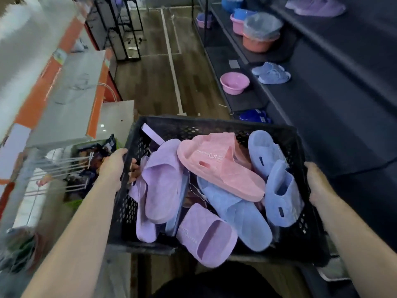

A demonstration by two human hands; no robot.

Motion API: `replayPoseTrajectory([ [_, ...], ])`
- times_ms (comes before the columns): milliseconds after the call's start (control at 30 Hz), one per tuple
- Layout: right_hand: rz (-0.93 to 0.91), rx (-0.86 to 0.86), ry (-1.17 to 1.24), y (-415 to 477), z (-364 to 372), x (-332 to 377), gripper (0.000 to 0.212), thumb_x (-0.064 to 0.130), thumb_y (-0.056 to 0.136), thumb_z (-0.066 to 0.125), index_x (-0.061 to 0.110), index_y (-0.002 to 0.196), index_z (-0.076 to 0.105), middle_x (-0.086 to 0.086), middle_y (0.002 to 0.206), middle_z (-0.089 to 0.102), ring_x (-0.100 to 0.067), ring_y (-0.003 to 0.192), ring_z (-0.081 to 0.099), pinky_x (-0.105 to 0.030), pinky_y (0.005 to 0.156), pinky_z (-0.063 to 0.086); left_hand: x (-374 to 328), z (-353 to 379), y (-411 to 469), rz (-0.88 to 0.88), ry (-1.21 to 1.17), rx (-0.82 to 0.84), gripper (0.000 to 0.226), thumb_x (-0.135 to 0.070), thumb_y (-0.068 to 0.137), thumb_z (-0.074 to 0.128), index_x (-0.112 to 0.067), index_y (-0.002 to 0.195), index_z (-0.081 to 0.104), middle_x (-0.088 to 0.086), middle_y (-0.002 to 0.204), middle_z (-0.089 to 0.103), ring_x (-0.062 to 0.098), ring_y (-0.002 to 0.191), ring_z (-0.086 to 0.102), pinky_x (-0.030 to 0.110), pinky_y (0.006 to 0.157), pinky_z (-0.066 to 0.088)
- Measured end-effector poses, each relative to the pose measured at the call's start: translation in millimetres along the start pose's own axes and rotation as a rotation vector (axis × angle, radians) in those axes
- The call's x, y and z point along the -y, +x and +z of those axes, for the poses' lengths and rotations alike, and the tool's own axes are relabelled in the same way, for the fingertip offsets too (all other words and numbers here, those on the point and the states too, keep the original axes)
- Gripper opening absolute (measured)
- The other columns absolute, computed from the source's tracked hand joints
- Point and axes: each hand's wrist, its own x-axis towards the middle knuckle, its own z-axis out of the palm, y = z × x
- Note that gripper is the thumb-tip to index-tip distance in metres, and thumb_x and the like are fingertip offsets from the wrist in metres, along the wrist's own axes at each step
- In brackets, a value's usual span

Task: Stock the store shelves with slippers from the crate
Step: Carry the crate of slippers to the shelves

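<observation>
I carry a black perforated plastic crate (193, 123) in front of me. My left hand (116, 164) grips its left wall, fingers hooked through the holes. My right hand (318, 183) grips its right wall. Inside lie several loose slippers: a pink one (217, 164) on top, purple ones (163, 181) at left and front, blue ones (279, 194) at right. Dark shelves (343, 104) run along my right. A blue slipper pair (271, 73) rests on the middle shelf and a purple pair (318, 5) on the upper one.
Pink, blue and orange plastic basins (235, 82) stand on the lower shelves. Dark blue slippers (254, 117) lie low by the crate's far corner. An orange-and-white shelf unit (64, 87) with packaged goods is on my left. A wooden-floor aisle (159, 67) stretches ahead.
</observation>
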Motion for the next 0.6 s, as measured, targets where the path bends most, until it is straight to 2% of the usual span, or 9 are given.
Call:
replayPoseTrajectory([
  [67, 0.004, -0.051, 0.008, 4, 28, 28, 0.05, 0.062, 0.056, 0.05, 0.032, 0.089, 0.073, -0.001, 0.104, 0.071, -0.027, 0.102, 0.063, -0.046, 0.097, 0.048, -30, 23, 43, 0.003, 0.025, 0.034, 0.044, -0.046, 0.082, 0.048, -0.004, 0.077, 0.059, 0.011, 0.062, 0.057, 0.024, 0.041, 0.05, 0.024, 0.04, 0.039],
  [133, 0.009, -0.084, 0.033, 16, 54, 52, 0.048, 0.057, 0.065, 0.051, 0.025, 0.093, 0.073, -0.003, 0.105, 0.07, -0.026, 0.101, 0.063, -0.042, 0.093, 0.05, -58, 45, 84, -0.003, 0.05, 0.064, 0.044, -0.046, 0.085, 0.047, -0.005, 0.076, 0.058, 0.011, 0.063, 0.056, 0.025, 0.044, 0.049, 0.025, 0.042, 0.04],
  [200, 0.003, -0.101, 0.052, 33, 77, 76, 0.039, 0.048, 0.081, 0.047, 0.021, 0.098, 0.07, -0.004, 0.101, 0.068, -0.025, 0.094, 0.062, -0.035, 0.079, 0.05, -84, 65, 127, -0.02, 0.071, 0.096, 0.044, -0.048, 0.083, 0.047, -0.006, 0.077, 0.058, 0.011, 0.065, 0.056, 0.025, 0.044, 0.049, 0.027, 0.044, 0.04],
  [267, 0.031, -0.118, 0.086, 52, 96, 94, 0.033, 0.043, 0.088, 0.043, 0.021, 0.09, 0.066, -0.003, 0.091, 0.065, -0.021, 0.082, 0.059, -0.032, 0.066, 0.045, -107, 84, 166, -0.033, 0.104, 0.114, 0.043, -0.048, 0.082, 0.047, -0.006, 0.077, 0.059, 0.011, 0.064, 0.057, 0.025, 0.044, 0.05, 0.027, 0.045, 0.04],
  [333, 0.027, -0.175, 0.122, 77, 108, 107, 0.038, 0.051, 0.085, 0.046, 0.022, 0.094, 0.067, -0.004, 0.095, 0.066, -0.023, 0.086, 0.06, -0.033, 0.074, 0.048, -131, 104, 204, -0.035, 0.136, 0.127, 0.043, -0.047, 0.08, 0.048, -0.006, 0.078, 0.06, 0.012, 0.066, 0.059, 0.025, 0.045, 0.052, 0.027, 0.046, 0.041],
  [400, 0.036, -0.249, 0.182, 108, 119, 110, 0.053, 0.062, 0.076, 0.052, 0.027, 0.112, 0.067, -0.001, 0.116, 0.064, -0.025, 0.104, 0.057, -0.04, 0.094, 0.046, -154, 124, 244, -0.036, 0.154, 0.152, 0.043, -0.047, 0.077, 0.049, -0.005, 0.077, 0.061, 0.014, 0.068, 0.059, 0.026, 0.045, 0.053, 0.026, 0.045, 0.041],
  [467, 0.022, -0.278, 0.224, 136, 132, 114, 0.056, 0.06, 0.079, 0.052, 0.027, 0.124, 0.06, 0.004, 0.124, 0.057, -0.021, 0.111, 0.052, -0.04, 0.101, 0.042, -178, 147, 285, -0.047, 0.189, 0.186, 0.044, -0.048, 0.071, 0.049, -0.005, 0.075, 0.061, 0.016, 0.069, 0.059, 0.026, 0.044, 0.053, 0.026, 0.043, 0.04],
  [500, 0.035, -0.318, 0.23, 139, 144, 119, 0.054, 0.059, 0.079, 0.052, 0.026, 0.122, 0.06, 0.005, 0.124, 0.057, -0.02, 0.108, 0.054, -0.038, 0.098, 0.045, -190, 159, 305, -0.049, 0.221, 0.199, 0.045, -0.049, 0.069, 0.049, -0.006, 0.075, 0.061, 0.016, 0.07, 0.06, 0.026, 0.044, 0.054, 0.027, 0.043, 0.04],
  [600, 0.109, -0.412, 0.293, 187, 153, 100, 0.046, 0.056, 0.076, 0.056, 0.022, 0.107, 0.058, -0.003, 0.115, 0.061, -0.02, 0.09, 0.062, -0.032, 0.069, 0.049, -227, 198, 358, -0.04, 0.321, 0.26, 0.045, -0.048, 0.069, 0.049, -0.006, 0.075, 0.062, 0.016, 0.069, 0.06, 0.027, 0.045, 0.053, 0.028, 0.045, 0.042],
])
